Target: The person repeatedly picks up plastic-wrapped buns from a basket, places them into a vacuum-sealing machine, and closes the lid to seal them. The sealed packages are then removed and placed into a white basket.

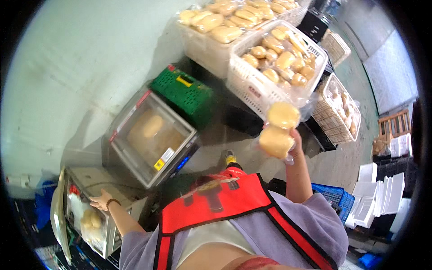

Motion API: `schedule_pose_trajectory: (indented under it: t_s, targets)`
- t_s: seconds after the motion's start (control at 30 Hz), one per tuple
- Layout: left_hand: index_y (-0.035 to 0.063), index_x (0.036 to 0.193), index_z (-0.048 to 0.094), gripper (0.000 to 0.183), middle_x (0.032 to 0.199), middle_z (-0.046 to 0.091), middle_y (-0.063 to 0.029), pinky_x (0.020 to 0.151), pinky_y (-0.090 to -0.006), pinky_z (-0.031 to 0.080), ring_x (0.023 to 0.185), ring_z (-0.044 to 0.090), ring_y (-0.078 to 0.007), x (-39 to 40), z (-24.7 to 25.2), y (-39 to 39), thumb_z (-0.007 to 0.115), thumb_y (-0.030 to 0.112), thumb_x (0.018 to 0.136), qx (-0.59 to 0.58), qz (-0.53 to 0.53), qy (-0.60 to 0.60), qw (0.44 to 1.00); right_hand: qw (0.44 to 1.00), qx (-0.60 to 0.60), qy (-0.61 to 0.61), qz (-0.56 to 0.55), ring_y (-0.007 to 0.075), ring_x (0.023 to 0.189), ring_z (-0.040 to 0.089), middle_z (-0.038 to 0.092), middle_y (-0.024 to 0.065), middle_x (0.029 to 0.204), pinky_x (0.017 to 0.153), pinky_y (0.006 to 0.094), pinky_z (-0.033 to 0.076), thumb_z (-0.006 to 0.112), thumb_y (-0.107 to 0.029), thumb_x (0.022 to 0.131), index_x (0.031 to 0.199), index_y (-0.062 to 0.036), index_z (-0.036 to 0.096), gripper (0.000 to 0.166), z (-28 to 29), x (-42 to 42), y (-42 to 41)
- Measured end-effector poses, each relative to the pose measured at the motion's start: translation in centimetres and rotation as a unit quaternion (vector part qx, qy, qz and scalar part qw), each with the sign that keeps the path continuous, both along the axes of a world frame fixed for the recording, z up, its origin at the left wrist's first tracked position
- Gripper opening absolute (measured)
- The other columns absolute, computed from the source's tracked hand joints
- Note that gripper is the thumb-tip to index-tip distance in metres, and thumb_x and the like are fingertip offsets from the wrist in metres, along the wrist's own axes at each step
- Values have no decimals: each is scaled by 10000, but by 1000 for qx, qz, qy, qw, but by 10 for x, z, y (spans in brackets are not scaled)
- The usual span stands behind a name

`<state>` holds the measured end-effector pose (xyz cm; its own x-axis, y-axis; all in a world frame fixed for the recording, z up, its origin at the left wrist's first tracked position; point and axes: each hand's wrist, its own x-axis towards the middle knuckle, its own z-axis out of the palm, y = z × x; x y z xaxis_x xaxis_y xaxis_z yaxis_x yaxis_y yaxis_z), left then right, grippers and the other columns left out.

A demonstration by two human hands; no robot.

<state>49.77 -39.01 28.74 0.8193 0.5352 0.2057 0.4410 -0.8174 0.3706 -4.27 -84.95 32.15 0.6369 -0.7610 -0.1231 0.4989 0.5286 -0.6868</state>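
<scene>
My right hand (pixel 296 143) grips a clear plastic pack (pixel 276 141) of pale yellow peeled produce, which looks like potatoes, in two lumps. It is held up in front of a white perforated crate (pixel 248 91) full of similar packs. My left hand (pixel 101 201) is at the rim of a chamber vacuum sealer (pixel 109 233) with its lid (pixel 59 216) raised; its fingers are spread, and whether they touch the rim is unclear. Inside that sealer lies a bag of pale pieces (pixel 91 221). A second vacuum sealer (pixel 148 135) has its see-through lid down over another pale pack.
A green crate (pixel 182 91) stands behind the closed sealer, beside the wall (pixel 84 50). Another white crate (pixel 206 54) of packs is at the back. A cream crate (pixel 332 118) of packs stands at right. Farther right are a blue crate (pixel 334 199) and white foam boxes (pixel 366 202).
</scene>
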Motion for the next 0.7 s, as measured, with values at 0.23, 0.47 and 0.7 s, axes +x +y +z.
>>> schedule_pose_trajectory:
  t_s: [0.23, 0.47, 0.7]
  targets:
    - [180, 1475, 208, 809, 1548, 94, -95, 1090, -458, 313, 1381, 221, -338, -35, -34, -143, 646, 382, 825, 9, -46, 106, 993, 934, -138, 194, -267, 303, 1075, 585, 529, 170, 1247, 882, 411, 522, 661, -138, 798, 1320, -5, 386, 605, 54, -118, -186]
    - [176, 1469, 220, 819, 1549, 74, -111, 1097, -438, 295, 1355, 260, -366, -89, -45, -163, 657, 337, 795, 8, 37, 214, 976, 487, -628, 591, -134, 298, 1334, 341, 381, 148, 1412, 1112, 427, 246, 707, -20, 630, 1448, -116, 266, 935, 64, -128, -390]
    - [116, 1315, 514, 444, 1475, 329, -99, 1025, -456, 333, 1348, 288, -321, -85, -44, -126, 577, 252, 898, 110, 139, 170, 969, 200, -700, 686, 5, 227, 1376, 295, 410, 60, 1429, 1144, 462, 159, 485, -69, 856, 1446, -245, 298, 644, 13, -160, -516]
